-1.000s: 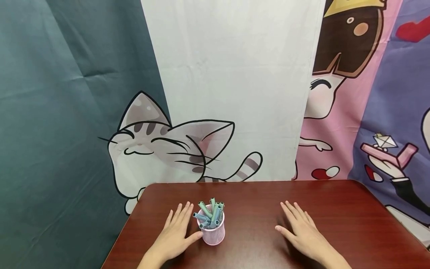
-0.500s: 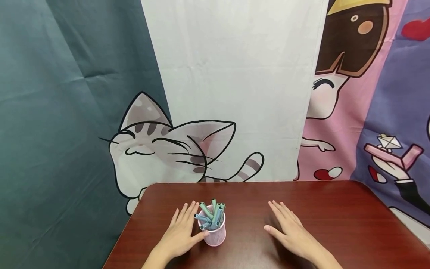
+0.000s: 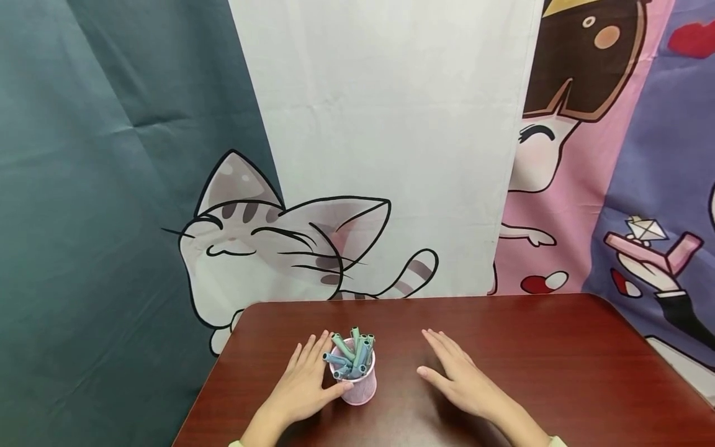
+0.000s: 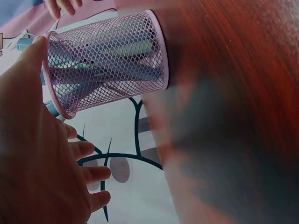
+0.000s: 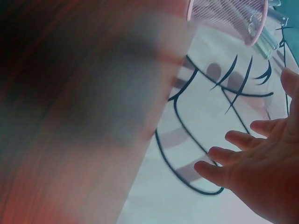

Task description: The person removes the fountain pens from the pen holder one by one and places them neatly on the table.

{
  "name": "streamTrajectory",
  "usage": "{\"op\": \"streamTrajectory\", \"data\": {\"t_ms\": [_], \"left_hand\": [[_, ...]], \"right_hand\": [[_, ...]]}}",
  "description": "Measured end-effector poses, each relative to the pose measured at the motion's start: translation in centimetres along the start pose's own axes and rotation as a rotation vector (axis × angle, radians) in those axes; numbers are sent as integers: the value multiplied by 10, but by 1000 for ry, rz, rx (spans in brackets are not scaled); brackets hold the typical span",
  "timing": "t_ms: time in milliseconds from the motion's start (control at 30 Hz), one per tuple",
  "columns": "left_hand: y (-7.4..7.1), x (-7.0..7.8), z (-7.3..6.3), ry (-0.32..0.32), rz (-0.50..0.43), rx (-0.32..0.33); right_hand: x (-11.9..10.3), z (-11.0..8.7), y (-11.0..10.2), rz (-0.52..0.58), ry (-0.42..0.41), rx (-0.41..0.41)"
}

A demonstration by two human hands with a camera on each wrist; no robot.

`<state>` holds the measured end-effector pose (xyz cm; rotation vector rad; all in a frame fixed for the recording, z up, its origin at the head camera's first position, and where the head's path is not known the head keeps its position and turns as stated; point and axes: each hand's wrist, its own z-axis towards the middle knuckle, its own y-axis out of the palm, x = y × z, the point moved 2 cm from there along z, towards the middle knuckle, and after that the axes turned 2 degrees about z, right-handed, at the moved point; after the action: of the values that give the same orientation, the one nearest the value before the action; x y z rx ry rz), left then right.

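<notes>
A pink mesh pen cup point(image 3: 359, 392) stands upright on the table, filled with several blue and green tube-like sticks point(image 3: 347, 357) whose ends look hollow. My left hand point(image 3: 301, 391) is at the cup's left side, fingers spread and straight, its thumb overlapping the front of the rim. In the left wrist view, that thumb point(image 4: 35, 51) lies right at the rim of the mesh cup point(image 4: 105, 60). My right hand point(image 3: 460, 385) hovers over the table to the right, fingers extended, thumb apart, holding nothing. A gap separates it from the cup point(image 5: 229, 16), which shows partly in the right wrist view.
The dark red-brown wooden table point(image 3: 558, 347) has rounded far corners. Behind its far edge hangs a cloth backdrop point(image 3: 402, 124) with a printed cat and other cartoon figures. Tabletop extends on both sides of the hands.
My right hand has moved left, closer to the cup. My left hand has shifted slightly right, bringing its thumb over the cup's front. The cup has stayed about where it was.
</notes>
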<state>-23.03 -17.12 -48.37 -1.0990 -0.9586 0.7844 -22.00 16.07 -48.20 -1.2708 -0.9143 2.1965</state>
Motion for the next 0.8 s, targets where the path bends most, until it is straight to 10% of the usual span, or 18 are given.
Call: {"op": "streamTrajectory", "data": {"t_ms": [800], "left_hand": [[1, 5, 10, 28, -14, -24]], "right_hand": [[-36, 18, 39, 300, -5, 29]]}}
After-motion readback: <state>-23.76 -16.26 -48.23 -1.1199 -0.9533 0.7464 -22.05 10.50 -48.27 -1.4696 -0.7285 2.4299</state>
